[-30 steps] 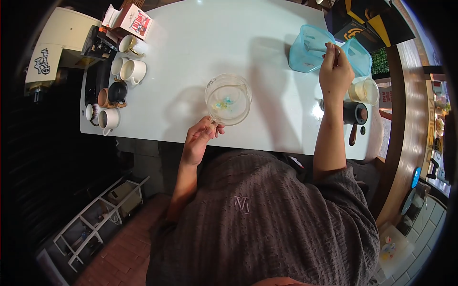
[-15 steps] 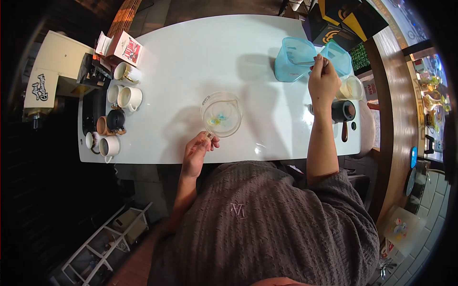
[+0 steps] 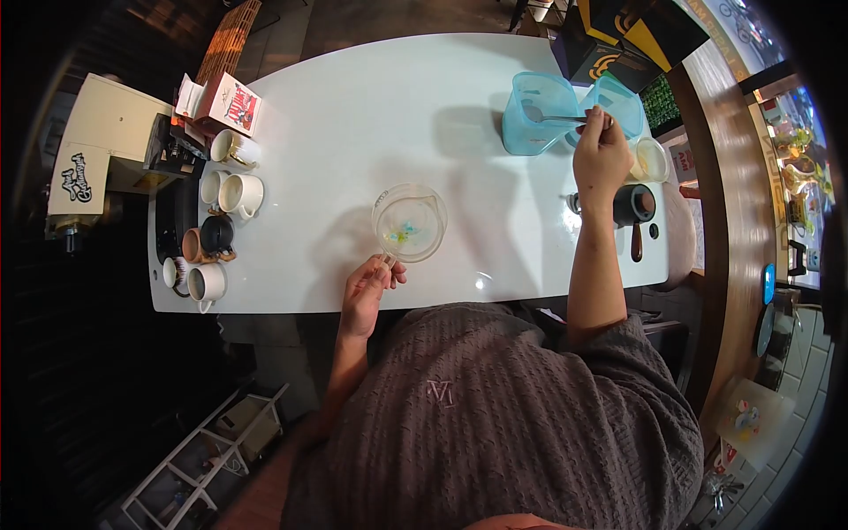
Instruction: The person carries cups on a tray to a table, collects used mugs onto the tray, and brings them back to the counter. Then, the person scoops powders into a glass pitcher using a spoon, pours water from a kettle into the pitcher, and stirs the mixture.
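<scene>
My left hand [image 3: 369, 287] pinches the handle of a clear glass measuring cup [image 3: 430, 205]. Blue and yellow-green marks show in the cup; I cannot tell whether they lie inside or are printed on it. On the far right, my right hand [image 3: 604, 172] grips a metal spoon [image 3: 558, 118] by its handle end. The spoon's bowl points left, over the opening of a light blue plastic container [image 3: 528, 138]. A second blue piece, probably its lid [image 3: 622, 106], stands tilted behind my right fingers.
Several mugs [image 3: 240, 195] and a red-and-white box [image 3: 231, 104] line the left edge of the white table [image 3: 353, 115], beside a cream machine [image 3: 88, 168]. Near my right forearm are a portafilter [image 3: 632, 205] and a round tub [image 3: 652, 162]. Black boxes [image 3: 609, 62] stand at the back right.
The spoon has shifted left over the blue container, and its bowl shows more clearly. My left hand still holds the measuring cup. The whole view has shifted slightly.
</scene>
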`<action>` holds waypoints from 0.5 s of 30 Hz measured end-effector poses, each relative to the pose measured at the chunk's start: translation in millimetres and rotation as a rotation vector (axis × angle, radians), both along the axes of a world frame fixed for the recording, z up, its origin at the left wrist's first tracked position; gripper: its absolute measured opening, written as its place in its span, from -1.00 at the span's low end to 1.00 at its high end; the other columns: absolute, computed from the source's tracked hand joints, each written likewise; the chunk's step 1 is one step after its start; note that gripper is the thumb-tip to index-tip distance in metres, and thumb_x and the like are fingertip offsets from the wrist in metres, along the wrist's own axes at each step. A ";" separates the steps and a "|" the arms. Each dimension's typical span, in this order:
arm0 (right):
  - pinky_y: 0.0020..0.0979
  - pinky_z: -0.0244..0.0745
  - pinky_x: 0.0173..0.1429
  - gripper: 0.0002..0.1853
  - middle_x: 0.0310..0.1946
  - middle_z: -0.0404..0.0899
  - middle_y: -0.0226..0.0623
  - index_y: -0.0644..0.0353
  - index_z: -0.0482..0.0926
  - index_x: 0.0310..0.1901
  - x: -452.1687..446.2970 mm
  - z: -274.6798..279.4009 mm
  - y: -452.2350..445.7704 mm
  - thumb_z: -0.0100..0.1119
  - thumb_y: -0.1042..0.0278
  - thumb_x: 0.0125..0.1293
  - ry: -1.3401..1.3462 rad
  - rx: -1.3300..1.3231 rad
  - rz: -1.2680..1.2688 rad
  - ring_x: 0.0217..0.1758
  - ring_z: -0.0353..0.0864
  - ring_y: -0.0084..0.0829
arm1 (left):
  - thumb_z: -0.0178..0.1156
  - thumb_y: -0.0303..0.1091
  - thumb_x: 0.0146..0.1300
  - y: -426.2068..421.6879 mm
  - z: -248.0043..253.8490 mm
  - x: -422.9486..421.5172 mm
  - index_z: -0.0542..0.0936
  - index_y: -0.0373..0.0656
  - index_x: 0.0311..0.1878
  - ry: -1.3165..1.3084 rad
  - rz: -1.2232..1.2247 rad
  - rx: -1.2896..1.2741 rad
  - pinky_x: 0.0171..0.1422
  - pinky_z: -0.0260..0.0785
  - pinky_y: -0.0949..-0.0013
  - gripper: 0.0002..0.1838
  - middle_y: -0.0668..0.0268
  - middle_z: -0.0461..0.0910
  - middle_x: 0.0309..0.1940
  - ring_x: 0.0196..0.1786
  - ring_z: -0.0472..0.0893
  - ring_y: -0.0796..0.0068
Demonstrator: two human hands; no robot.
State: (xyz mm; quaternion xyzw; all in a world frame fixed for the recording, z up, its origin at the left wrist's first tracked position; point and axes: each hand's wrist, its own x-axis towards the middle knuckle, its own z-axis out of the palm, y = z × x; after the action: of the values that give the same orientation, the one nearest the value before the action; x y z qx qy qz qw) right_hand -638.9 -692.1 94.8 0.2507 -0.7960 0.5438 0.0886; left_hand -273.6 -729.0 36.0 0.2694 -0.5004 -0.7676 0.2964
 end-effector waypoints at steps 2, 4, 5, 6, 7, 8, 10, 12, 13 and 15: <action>-0.57 0.44 -0.29 -0.66 -0.50 0.67 -0.33 0.34 0.65 -0.24 -1.7 3.7 3.6 0.06 0.18 0.43 0.010 0.017 -0.007 -0.43 0.61 -0.64 | 0.03 -0.21 0.41 1.3 -0.4 -0.6 0.44 -0.18 -0.40 -0.027 0.015 0.011 -0.06 0.25 0.43 -0.71 0.23 0.55 -0.20 -0.18 0.47 0.49; -0.58 0.45 -0.29 -0.67 -0.44 0.67 -0.31 0.37 0.64 -0.22 -4.7 1.4 5.4 0.06 0.21 0.44 0.035 -0.093 0.011 -0.41 0.62 -0.63 | 0.02 -0.22 0.42 0.7 -0.8 -0.7 0.43 -0.17 -0.42 -0.010 0.002 -0.003 -0.07 0.25 0.43 -0.70 0.23 0.55 -0.20 -0.19 0.47 0.48; -0.58 0.45 -0.29 -0.67 -0.44 0.67 -0.31 0.37 0.64 -0.22 -4.4 2.8 7.0 0.06 0.21 0.44 0.036 -0.093 0.011 -0.41 0.62 -0.63 | 0.02 -0.22 0.42 1.3 -0.6 -1.6 0.43 -0.17 -0.42 -0.009 0.002 -0.003 -0.07 0.25 0.43 -0.70 0.23 0.55 -0.20 -0.19 0.47 0.48; -0.58 0.46 -0.28 -0.68 -0.42 0.67 -0.31 0.39 0.64 -0.21 -2.8 6.1 9.7 0.07 0.23 0.44 0.059 -0.093 0.003 -0.40 0.63 -0.62 | 0.02 -0.22 0.42 2.1 0.0 -2.6 0.43 -0.16 -0.43 -0.016 0.017 0.010 -0.08 0.25 0.43 -0.70 0.23 0.55 -0.21 -0.19 0.48 0.48; -0.59 0.47 -0.27 -0.68 -0.40 0.67 -0.31 0.40 0.63 -0.20 -1.4 7.9 11.9 0.07 0.25 0.44 0.083 -0.092 -0.005 -0.39 0.64 -0.61 | 0.01 -0.23 0.43 2.7 0.3 -3.5 0.42 -0.16 -0.44 -0.023 0.031 0.023 -0.08 0.25 0.43 -0.69 0.23 0.55 -0.22 -0.19 0.48 0.48; -0.59 0.47 -0.27 -0.68 -0.40 0.67 -0.31 0.40 0.63 -0.20 -1.3 8.0 13.2 0.07 0.25 0.44 0.083 -0.092 -0.005 -0.39 0.64 -0.61 | 0.01 -0.23 0.43 2.9 0.2 -4.3 0.42 -0.16 -0.44 -0.023 0.031 0.023 -0.08 0.25 0.43 -0.69 0.23 0.55 -0.22 -0.19 0.48 0.48; -0.58 0.50 -0.25 -0.69 -0.40 0.67 -0.32 0.40 0.63 -0.19 -1.4 7.9 14.9 0.07 0.26 0.44 0.087 -0.165 0.003 -0.38 0.64 -0.60 | 0.01 -0.23 0.43 3.3 -0.2 -5.7 0.42 -0.15 -0.45 -0.026 0.037 0.037 -0.09 0.25 0.43 -0.69 0.23 0.56 -0.24 -0.20 0.48 0.48; -0.58 0.50 -0.25 -0.70 -0.40 0.67 -0.32 0.39 0.63 -0.20 -1.6 8.1 16.5 0.07 0.26 0.44 0.100 -0.156 -0.007 -0.38 0.64 -0.60 | 0.01 -0.23 0.44 3.4 -1.2 -7.0 0.42 -0.15 -0.45 -0.038 0.038 0.044 -0.09 0.25 0.43 -0.69 0.24 0.57 -0.25 -0.21 0.48 0.49; -0.58 0.50 -0.25 -0.70 -0.40 0.67 -0.33 0.39 0.64 -0.20 -2.0 8.1 17.2 0.07 0.27 0.44 0.113 -0.148 -0.018 -0.37 0.64 -0.60 | 0.01 -0.23 0.44 3.5 -1.7 -7.8 0.42 -0.15 -0.45 -0.050 0.039 0.049 -0.09 0.26 0.43 -0.68 0.24 0.57 -0.26 -0.22 0.48 0.49; -0.56 0.49 -0.28 -0.70 -0.45 0.67 -0.31 0.39 0.63 -0.21 -3.2 8.2 17.3 0.07 0.27 0.43 0.103 -0.183 -0.026 -0.40 0.65 -0.58 | 0.01 -0.23 0.44 3.5 -2.7 -8.6 0.42 -0.15 -0.45 -0.060 0.034 0.053 -0.09 0.26 0.43 -0.68 0.24 0.57 -0.27 -0.22 0.48 0.50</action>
State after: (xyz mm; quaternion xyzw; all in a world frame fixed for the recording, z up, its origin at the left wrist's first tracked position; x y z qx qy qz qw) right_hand -642.1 -674.8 103.0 0.2587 -0.7405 0.5995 0.1591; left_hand -282.2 -725.6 33.3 0.3083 -0.4841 -0.7670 0.2869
